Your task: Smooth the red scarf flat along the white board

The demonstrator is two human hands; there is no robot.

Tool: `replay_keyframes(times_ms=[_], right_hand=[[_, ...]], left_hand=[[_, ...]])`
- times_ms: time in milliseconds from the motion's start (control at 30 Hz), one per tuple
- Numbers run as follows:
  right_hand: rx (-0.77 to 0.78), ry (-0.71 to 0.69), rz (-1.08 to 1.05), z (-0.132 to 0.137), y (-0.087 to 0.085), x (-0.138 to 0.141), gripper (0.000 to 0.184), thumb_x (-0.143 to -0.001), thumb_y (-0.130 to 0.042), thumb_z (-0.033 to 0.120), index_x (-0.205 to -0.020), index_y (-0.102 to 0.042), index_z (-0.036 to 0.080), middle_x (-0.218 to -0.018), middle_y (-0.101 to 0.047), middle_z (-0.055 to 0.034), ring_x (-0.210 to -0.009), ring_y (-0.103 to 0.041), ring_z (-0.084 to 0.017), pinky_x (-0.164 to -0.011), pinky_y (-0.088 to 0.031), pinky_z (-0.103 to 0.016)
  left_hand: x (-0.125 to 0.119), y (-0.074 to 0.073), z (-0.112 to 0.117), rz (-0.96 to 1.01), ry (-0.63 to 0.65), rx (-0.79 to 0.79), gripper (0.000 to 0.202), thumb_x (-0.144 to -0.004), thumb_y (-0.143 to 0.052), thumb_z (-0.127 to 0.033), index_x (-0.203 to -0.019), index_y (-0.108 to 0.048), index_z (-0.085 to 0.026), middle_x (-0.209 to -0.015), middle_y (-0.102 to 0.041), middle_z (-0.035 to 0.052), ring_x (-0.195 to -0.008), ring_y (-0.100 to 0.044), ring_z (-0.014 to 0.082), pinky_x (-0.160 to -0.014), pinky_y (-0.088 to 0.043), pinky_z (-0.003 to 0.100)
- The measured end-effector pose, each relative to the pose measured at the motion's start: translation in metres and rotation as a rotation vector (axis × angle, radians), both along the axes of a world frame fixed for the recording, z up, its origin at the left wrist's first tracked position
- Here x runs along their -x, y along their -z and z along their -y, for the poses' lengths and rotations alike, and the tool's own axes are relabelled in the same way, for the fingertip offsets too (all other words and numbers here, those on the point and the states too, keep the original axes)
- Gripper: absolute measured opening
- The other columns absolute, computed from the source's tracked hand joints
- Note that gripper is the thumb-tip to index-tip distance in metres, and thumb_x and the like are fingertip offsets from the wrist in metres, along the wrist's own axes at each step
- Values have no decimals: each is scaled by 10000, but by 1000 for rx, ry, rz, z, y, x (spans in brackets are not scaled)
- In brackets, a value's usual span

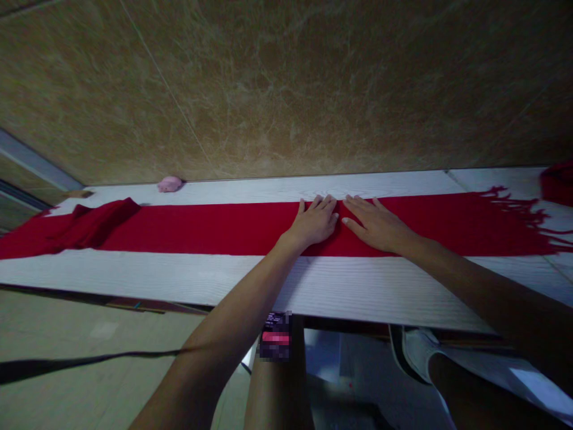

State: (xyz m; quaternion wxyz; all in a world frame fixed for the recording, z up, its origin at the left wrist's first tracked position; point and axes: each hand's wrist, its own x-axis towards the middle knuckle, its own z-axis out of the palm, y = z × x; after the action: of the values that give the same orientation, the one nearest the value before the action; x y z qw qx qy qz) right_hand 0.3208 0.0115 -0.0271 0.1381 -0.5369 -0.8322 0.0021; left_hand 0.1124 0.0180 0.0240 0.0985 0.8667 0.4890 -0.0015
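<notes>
A long red scarf point(215, 228) lies stretched lengthwise along a white wood-grain table. Its right end has loose fringe; toward the left end the cloth is bunched in folds. My left hand point(316, 222) rests flat on the middle of the scarf, fingers spread and pointing at the wall. Just to its right, my right hand point(373, 224) also lies flat on the cloth with its fingers apart. A small gap of red fabric separates the two hands. Neither hand grasps anything.
Behind the white table point(250, 278) rises a brown marbled wall point(286, 89). A small pink object point(169, 184) sits against the wall, left of my hands. Another dark red bundle point(557, 182) lies at the right edge. Below the table's front edge is a phone-like device point(275, 337) by my leg.
</notes>
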Motion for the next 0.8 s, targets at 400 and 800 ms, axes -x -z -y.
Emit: replay_keyframes(times_ms=[400, 800], right_hand=[[22, 36, 28, 2, -3, 2, 712, -1117, -368, 519, -1705, -469, 130, -1773, -414, -172, -1657, -354, -354, -1351, -281, -616], [27, 23, 16, 1, -2, 1, 721, -1118, -355, 514, -1695, -470, 98, -1766, -414, -185, -1657, -356, -339, -1350, -285, -620]], left_hand=[[0, 0, 0, 4, 4, -1, 657, -1153, -253, -347, -1779, -256, -146, -1866, -197, 77, -1739, -164, 284, -1396, -123, 644], [0, 2, -1, 14, 4, 5, 658, -1156, -261, -353, -1780, -253, -145, -1866, -193, 78, -1740, -160, 287, -1395, -117, 647]])
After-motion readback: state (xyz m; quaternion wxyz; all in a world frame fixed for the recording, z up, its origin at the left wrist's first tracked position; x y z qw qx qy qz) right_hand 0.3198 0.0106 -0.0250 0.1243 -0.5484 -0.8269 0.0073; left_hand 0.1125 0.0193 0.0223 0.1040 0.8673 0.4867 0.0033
